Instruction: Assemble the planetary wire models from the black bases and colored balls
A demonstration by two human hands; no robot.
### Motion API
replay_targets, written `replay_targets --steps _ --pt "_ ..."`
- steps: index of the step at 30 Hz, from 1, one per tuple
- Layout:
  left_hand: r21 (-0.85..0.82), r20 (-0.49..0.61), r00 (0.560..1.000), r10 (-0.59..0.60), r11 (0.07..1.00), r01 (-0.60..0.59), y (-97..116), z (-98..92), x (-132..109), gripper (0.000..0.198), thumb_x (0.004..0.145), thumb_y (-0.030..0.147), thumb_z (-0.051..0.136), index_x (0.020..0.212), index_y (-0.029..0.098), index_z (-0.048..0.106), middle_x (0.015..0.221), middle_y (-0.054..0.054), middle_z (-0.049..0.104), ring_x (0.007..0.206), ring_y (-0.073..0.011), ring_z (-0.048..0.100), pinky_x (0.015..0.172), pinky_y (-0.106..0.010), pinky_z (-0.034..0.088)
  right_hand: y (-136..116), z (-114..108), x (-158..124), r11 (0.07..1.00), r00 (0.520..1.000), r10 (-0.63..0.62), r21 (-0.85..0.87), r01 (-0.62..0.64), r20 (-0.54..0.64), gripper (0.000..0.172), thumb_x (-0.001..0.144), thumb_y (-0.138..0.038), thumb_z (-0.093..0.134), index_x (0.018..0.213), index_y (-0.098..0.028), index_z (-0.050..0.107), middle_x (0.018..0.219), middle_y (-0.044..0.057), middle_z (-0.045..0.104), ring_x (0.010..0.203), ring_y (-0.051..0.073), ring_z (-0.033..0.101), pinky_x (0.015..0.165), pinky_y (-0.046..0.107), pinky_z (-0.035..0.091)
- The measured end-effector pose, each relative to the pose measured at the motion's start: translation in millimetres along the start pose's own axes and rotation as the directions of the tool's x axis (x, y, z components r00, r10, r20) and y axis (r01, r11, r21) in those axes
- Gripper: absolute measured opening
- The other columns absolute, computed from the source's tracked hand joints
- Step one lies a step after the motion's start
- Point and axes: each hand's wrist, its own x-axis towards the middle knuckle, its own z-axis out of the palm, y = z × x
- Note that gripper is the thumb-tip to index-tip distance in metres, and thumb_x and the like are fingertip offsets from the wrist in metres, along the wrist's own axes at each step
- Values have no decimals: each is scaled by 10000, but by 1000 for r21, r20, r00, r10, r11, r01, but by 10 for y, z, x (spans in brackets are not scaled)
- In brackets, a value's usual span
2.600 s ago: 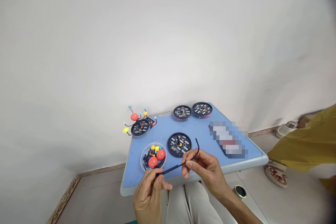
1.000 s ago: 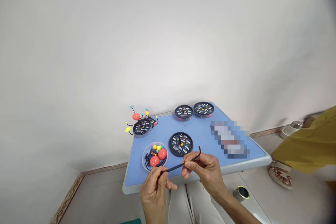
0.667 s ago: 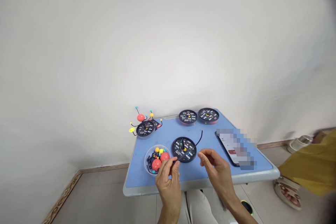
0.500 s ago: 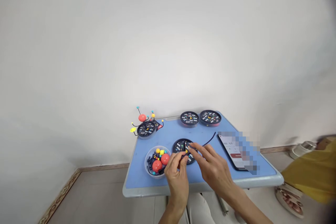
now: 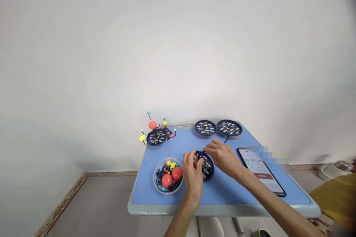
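Every place here I give from the round black disc [image 5: 205, 167], which lies on the blue counter [image 5: 143, 189] near its front edge. Far to the left of this disc, near the back corner, stands a small planet model [image 5: 152, 125] on its own disc, with a red ball on thin black arms. Just left of the disc is a clear bowl [image 5: 168, 176] that holds red balls, small yellow beads and short black rods. The left hand [image 5: 191, 177] comes from the front, with its fingers curved and touching the left side of the disc. The right hand [image 5: 222, 157] comes from the right, half closed, and its fingers [image 5: 207, 149] reach over the top of the disc. The fingers hide the disc centre, so I cannot tell if either hand grips a piece there. A thin black rod [image 5: 226, 138] shows just behind the right hand, and this hand is the nearer one to it. The rod's long axis runs away from the person, toward the back right, and its lower end is hidden. Behind the disc lie a back disc [image 5: 205, 128] and, further right, another back disc [image 5: 229, 128]. To the right of the disc lies a phone [image 5: 260, 170] with a timer on its screen, partly blurred.
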Motion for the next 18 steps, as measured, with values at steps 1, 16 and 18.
replay_targets --steps 1,16,18 --pt "10 4 1000 9 1000 -9 8 5 10 263 864 195 570 1121 185 628 951 -49 584 839 -173 579 770 -308 494 -9 8 7 1000 1000 5 3 -5 18 194 865 -54 577 793 -180 706 702 29 663 710 180 470 593 283 285" --pt "198 66 994 88 975 -100 41 10 150 214 843 58 517 929 168 680 866 -49 628 788 -169 587 741 -295 455 -33 -20 128 999 963 26 -32 -18 268 201 887 -116 558 749 -161 697 739 64 696 816 202 514 647 308 287" --pt "215 93 992 85 971 -103 50 -6 179 220 823 40 525 902 170 684 852 -46 634 778 -169 587 732 -295 451 -43 -62 161 999 950 30 -41 -19 310 204 878 -104 553 764 -162 711 743 74 704 828 212 523 653 316 286"
